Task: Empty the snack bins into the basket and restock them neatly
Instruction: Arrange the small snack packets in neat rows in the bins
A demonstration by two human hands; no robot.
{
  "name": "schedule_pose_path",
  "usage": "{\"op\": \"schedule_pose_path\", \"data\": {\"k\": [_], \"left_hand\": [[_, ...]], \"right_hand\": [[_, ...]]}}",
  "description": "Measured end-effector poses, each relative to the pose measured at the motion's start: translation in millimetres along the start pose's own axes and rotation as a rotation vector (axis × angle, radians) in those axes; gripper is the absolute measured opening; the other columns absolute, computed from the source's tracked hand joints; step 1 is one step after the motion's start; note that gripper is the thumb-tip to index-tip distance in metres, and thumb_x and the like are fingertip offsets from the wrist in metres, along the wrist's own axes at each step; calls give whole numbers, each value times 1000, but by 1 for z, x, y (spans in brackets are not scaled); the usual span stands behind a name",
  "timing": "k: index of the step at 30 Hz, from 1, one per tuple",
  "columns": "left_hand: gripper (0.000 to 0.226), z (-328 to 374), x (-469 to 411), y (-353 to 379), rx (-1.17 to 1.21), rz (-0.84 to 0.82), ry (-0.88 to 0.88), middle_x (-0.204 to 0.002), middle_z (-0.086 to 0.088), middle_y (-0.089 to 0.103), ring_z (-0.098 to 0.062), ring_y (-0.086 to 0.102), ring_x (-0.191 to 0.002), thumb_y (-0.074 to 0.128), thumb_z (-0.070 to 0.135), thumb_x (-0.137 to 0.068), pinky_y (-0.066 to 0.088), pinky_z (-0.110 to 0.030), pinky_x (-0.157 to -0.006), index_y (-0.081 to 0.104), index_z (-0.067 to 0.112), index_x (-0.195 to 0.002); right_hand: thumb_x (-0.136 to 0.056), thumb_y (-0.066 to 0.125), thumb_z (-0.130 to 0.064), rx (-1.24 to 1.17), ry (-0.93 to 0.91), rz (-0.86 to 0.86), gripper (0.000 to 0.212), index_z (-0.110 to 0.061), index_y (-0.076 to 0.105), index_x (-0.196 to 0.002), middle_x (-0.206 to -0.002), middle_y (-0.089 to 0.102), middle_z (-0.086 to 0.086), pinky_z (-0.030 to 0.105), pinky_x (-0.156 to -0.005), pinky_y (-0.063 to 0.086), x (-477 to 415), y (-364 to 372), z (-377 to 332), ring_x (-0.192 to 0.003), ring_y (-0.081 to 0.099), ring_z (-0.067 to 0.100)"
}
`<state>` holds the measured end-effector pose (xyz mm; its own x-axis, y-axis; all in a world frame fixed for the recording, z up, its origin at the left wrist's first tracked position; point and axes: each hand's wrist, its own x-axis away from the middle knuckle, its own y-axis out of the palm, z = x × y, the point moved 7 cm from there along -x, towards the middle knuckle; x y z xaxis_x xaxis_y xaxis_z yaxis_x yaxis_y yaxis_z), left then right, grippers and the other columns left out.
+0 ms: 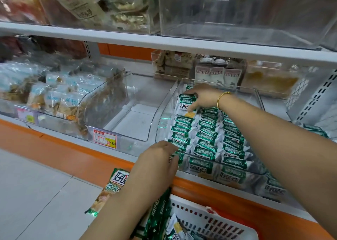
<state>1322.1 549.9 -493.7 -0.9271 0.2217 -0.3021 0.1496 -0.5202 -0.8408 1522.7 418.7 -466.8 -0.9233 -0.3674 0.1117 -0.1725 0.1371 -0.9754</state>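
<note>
The shelf (182,45) overhangs the packed bin (162,119); the neighbouring bin (135,123) offers room.

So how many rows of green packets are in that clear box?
3: a left row by the left hand, a middle row, a right row beside the right arm. The right hand grips one packet. More may hide under the arm.

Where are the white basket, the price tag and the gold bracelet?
white basket (218,227), head view, on its slotted side wall.
price tag (104,138), head view, middle of the red-bordered label.
gold bracelet (221,98), head view, on the beads across the wrist.
</note>
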Motion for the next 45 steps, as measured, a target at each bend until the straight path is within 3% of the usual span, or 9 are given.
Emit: {"op": "schedule_pose_path", "data": {"k": [10, 15, 18, 22, 29, 32, 36, 42, 45], "left_hand": [[40, 9, 13, -5, -56, -52, 12, -147, 8, 42, -8, 43, -129, 40, 29, -101, 28, -13, -99, 46, 20, -140], [27, 14, 36, -15, -55, -5, 33, -121, 5, 60, -15, 58, -107, 46, 30, -98, 36, -17, -81, 62, 18, -117], [22, 21, 59, -20, -52, 16, 59, -82, 3, 59, -20, 59, -79, 51, 32, -95, 31, -24, -62, 61, 17, -83], [37, 35, 107, -1, -31, -125, 100, -60, 10, 40, -5, 40, -51, 49, 36, -96, 29, -20, -50, 38, 25, -63], [18, 16, 213, 95, -32, -580, 50, -85, -5, 61, -18, 54, -71, 44, 20, -97, 37, -25, -57, 56, 12, -88], [16, -8, 255, 124, -98, -768, -48, -93, -10, 62, -26, 60, -85, 45, 15, -95, 36, -27, -62, 57, 10, -103], [28, -33, 281, 132, -73, -824, -174, -112, -3, 67, -19, 62, -99, 43, 16, -94, 38, -19, -67, 66, 14, -112], [31, -60, 290, 136, -184, -920, -292, -99, -18, 66, -27, 58, -83, 41, 20, -96, 40, -29, -66, 64, -1, -97], [32, -70, 290, 142, -206, -951, -298, -99, -18, 66, -30, 61, -90, 42, 23, -96, 47, -31, -72, 64, 0, -98]], "right_hand": [[-91, 45, -60, 265, 22, 129, 74, -22, 25, -151, -145, 34, 23, 43, -104, 39, 9, 14, 13, -133, 32, 39], [-93, 56, -42, 116, 2, 285, 37, -8, 63, -105, -100, 63, 14, 35, -76, 49, 54, -2, -6, -93, 58, 27], [-95, 55, -36, 88, -113, 348, 38, -11, 47, -68, -62, 48, 5, 33, -58, 34, 113, -8, -40, -61, 47, 20], [-94, 57, -38, -5, -318, 215, 47, -17, 32, -60, -54, 33, 0, 32, -53, 25, 192, 35, -85, -50, 30, 12], [-93, 59, -38, -50, -216, -411, 31, -12, 52, -78, -72, 51, 4, 30, -60, 38, 245, 227, -73, -63, 42, 15], [-93, 60, -36, -130, -39, -577, 43, 1, 59, -114, -105, 63, 20, 30, -67, 40, 250, 304, -51, -80, 52, 26], [-89, 67, -32, -285, 139, -485, 67, -10, 36, -144, -142, 46, 13, 32, -94, 45, 243, 359, -31, -120, 51, 30], [-82, 69, -49, -419, 267, -438, 106, -14, 1, -154, -160, 12, 11, 43, -115, 28, 228, 409, -30, -143, 25, 32], [-86, 67, -45, -616, 324, -330, 98, -16, 3, -155, -161, 10, 7, 45, -117, 23, 214, 412, -40, -145, 21, 31]]}}
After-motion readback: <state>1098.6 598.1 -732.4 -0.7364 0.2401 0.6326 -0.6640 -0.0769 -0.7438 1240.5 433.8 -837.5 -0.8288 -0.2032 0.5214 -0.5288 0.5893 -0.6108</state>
